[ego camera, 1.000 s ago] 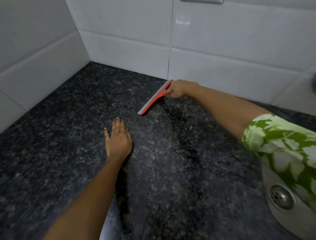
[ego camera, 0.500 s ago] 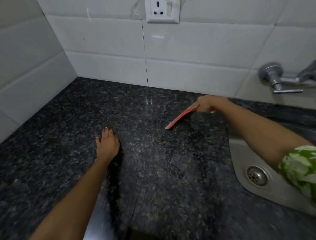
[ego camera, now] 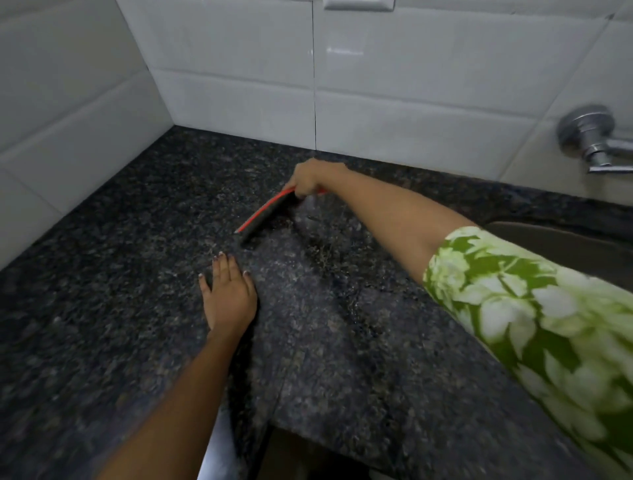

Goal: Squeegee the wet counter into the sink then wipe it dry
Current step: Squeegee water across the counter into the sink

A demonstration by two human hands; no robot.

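A red squeegee (ego camera: 265,211) with a dark blade lies tilted on the dark speckled granite counter (ego camera: 102,274), near the back wall. My right hand (ego camera: 308,178) grips its handle end, arm stretched across from the right. Wet streaks and droplets show on the counter just right of the blade. My left hand (ego camera: 227,294) rests flat on the counter, fingers apart, a short way in front of the blade's near end. The steel sink (ego camera: 565,246) shows only as a dark edge at the right, mostly behind my green flowered sleeve.
White tiled walls (ego camera: 239,68) close the counter at the back and left, meeting in a corner. A chrome tap (ego camera: 592,140) sticks out of the wall at the right above the sink. A socket plate's lower edge (ego camera: 358,4) shows at the top. The counter's front edge runs along the bottom.
The squeegee was pulled right toward the sink, then carried back left near the middle of the counter. The view swung right and back. My left hand stayed flat on the counter.
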